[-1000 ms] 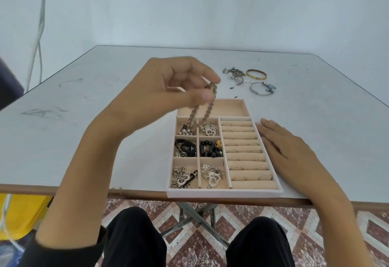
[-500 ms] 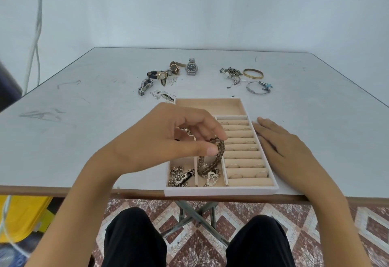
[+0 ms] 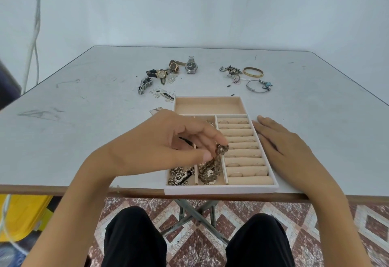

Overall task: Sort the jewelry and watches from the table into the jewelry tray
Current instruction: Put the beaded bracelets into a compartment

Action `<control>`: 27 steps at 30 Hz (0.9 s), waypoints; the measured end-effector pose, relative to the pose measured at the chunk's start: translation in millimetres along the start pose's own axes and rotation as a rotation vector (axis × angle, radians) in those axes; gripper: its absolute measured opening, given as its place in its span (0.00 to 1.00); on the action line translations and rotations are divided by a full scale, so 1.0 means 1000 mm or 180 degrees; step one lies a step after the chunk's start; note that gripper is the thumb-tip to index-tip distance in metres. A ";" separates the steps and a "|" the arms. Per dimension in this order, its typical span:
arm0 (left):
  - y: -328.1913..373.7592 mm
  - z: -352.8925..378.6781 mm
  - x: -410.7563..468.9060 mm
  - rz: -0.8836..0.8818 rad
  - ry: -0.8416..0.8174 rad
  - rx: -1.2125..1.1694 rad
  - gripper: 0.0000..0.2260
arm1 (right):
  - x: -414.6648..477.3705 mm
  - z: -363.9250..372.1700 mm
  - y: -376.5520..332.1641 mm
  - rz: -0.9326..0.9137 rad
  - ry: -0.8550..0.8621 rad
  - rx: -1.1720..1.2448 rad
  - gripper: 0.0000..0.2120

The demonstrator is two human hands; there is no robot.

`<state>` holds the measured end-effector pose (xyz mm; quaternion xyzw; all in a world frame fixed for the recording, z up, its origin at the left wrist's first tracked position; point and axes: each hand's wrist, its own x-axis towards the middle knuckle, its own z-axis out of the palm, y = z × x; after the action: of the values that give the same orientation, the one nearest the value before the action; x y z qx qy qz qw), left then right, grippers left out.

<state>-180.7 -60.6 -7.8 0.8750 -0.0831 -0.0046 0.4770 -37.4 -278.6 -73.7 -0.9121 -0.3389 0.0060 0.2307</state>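
— 2 hands: what is each doing?
— The left hand [image 3: 168,151] pinches a dark chain [image 3: 210,168] between thumb and fingertips. The chain's lower end lies in a near-edge compartment of the jewelry tray [image 3: 221,190], beside the ring rolls. The right hand [image 3: 282,146] lies flat, fingers straight, on the tabletop [image 3: 84,130] just beside the tray's right wall.
— How to finish well?
— Lower slowly so the links coil inside 1 cell, then let go.
— Any writing?
— None legible; the watches [image 3: 191,67] near the far edge are too small to read.
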 end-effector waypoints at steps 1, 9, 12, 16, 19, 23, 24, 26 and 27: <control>0.001 0.001 0.001 0.0053 0.0080 0.0056 0.11 | 0.000 0.000 0.000 -0.0004 0.0003 0.0006 0.21; -0.004 0.003 0.012 0.0346 0.0493 0.0559 0.08 | 0.000 0.000 0.001 -0.0013 0.0017 0.0008 0.21; -0.006 0.004 0.014 0.0521 0.0536 0.0850 0.07 | 0.000 0.000 0.001 -0.0024 0.0022 -0.0009 0.21; -0.009 0.005 0.014 0.0640 0.0475 0.0969 0.08 | 0.000 0.000 0.001 -0.0038 0.0017 -0.0033 0.21; -0.008 0.008 0.012 0.0545 0.0393 0.0846 0.07 | 0.000 0.000 0.002 -0.0042 0.0022 -0.0038 0.21; -0.005 0.014 0.008 0.0455 0.0372 0.0861 0.07 | 0.000 0.000 0.001 -0.0039 0.0008 -0.0056 0.21; -0.004 0.016 0.007 0.0425 0.0391 0.0866 0.08 | 0.000 0.000 0.001 -0.0041 0.0008 -0.0055 0.21; -0.005 0.018 0.004 0.0373 0.0427 0.0909 0.07 | 0.000 0.000 0.001 -0.0041 0.0014 -0.0043 0.21; -0.005 0.019 0.003 0.0336 0.0426 0.0981 0.07 | 0.000 0.000 0.001 -0.0036 0.0014 -0.0034 0.21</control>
<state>-178.6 -74.0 -22.6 0.9305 -0.0967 0.0915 0.3413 -37.1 -279.2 -74.3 -0.9114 -0.3435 0.0009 0.2266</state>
